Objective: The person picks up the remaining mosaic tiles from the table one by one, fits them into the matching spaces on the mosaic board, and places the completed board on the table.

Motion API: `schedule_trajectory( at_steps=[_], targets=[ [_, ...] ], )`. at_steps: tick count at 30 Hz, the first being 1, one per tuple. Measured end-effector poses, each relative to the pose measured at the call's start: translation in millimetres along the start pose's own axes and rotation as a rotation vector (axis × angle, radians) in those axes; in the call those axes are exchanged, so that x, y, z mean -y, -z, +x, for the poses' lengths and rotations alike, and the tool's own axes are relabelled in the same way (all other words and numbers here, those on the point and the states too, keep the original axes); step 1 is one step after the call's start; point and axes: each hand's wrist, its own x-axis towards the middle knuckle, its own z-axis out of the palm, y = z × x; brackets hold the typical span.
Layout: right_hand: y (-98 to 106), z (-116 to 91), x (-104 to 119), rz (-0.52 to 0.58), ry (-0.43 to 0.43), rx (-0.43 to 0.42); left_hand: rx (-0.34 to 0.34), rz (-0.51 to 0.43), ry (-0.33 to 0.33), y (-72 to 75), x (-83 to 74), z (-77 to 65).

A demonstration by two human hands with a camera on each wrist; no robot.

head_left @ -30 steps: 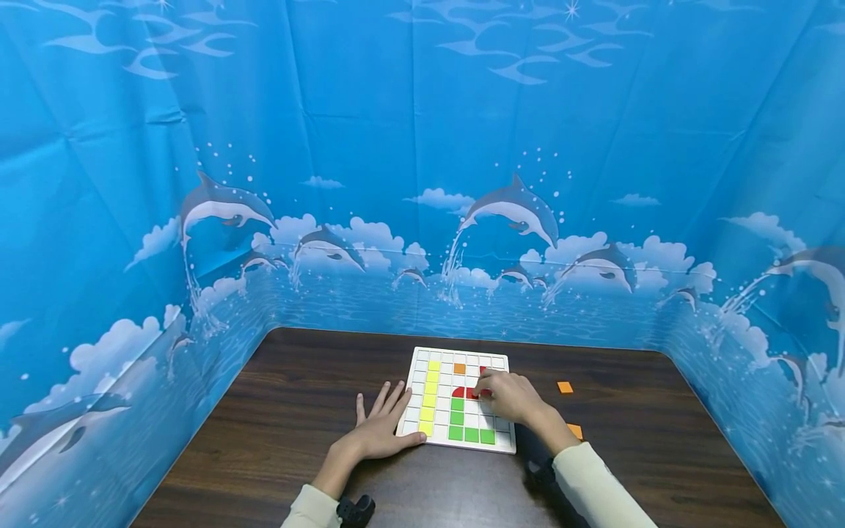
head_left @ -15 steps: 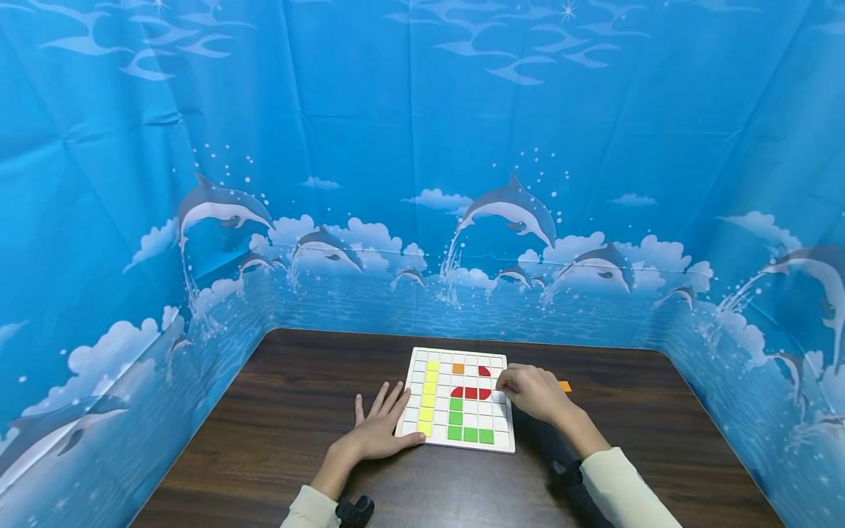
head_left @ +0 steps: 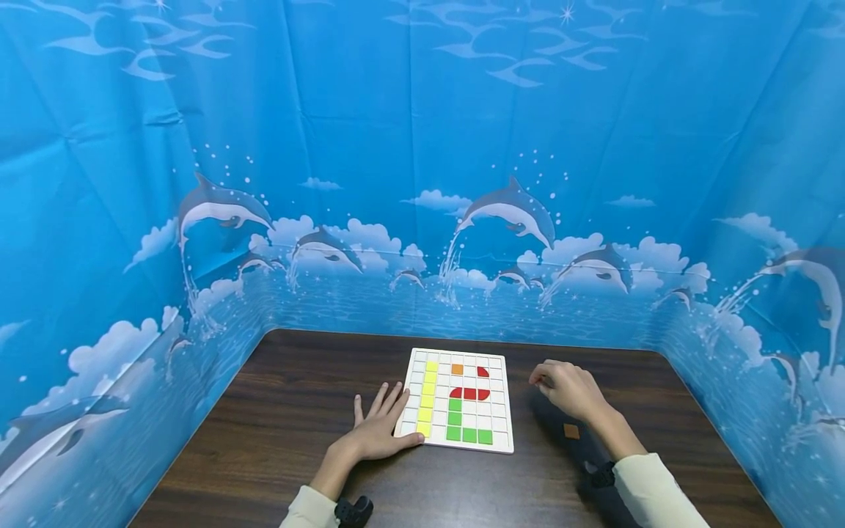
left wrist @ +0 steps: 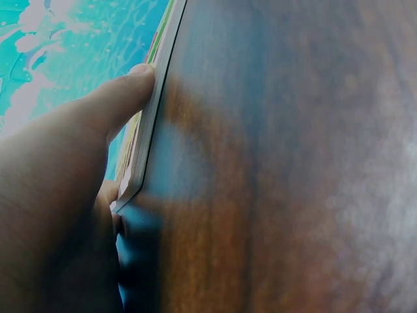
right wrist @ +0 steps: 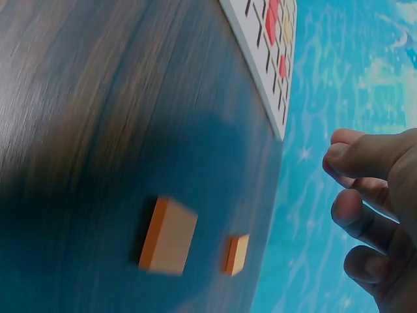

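A white grid board (head_left: 499,411) lies on the dark wooden table with colored tiles in it. My left hand (head_left: 378,433) is spread flat at its left side, and the thumb (left wrist: 130,91) touches the board's edge in the left wrist view. My right hand (head_left: 569,387) hovers over the table right of the board, fingers loosely bent, with nothing seen between them. Two orange tiles are below it in the right wrist view, a nearer tile (right wrist: 168,236) and a farther tile (right wrist: 236,254). The head view shows the nearer tile (head_left: 571,431); the hand hides the farther one.
On the board are a column of yellow tiles (head_left: 428,400), several green tiles (head_left: 454,418), red tiles (head_left: 469,394), another red piece (head_left: 483,372) and an orange tile (head_left: 457,369). A blue dolphin-print curtain (head_left: 409,183) stands behind the table's far edge.
My right hand has left the red tiles on the board and moved right, off the board and over the table. A rounded red tile now shows where its fingers were. The left hand stays put.
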Motion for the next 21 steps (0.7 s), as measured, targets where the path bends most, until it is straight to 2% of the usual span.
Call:
schedule_trajectory(
  at_steps=[5, 12, 21],
  targets=[
    [3.0, -5.5, -17.9, 0.001, -0.029, -0.019, 0.011, -0.001, 0.002, 2.5, -2.9, -2.8],
    [5.2, -12.3, -40.1, 0.053, -0.111, 0.019, 0.020, -0.002, -0.003, 2.1, -1.9, -1.8],
    [-2.4, -15.5, -59.2, 0.029, -0.168, 0.049, 0.007, -0.006, 0.001, -1.2, 1.9, 1.2]
  ],
)
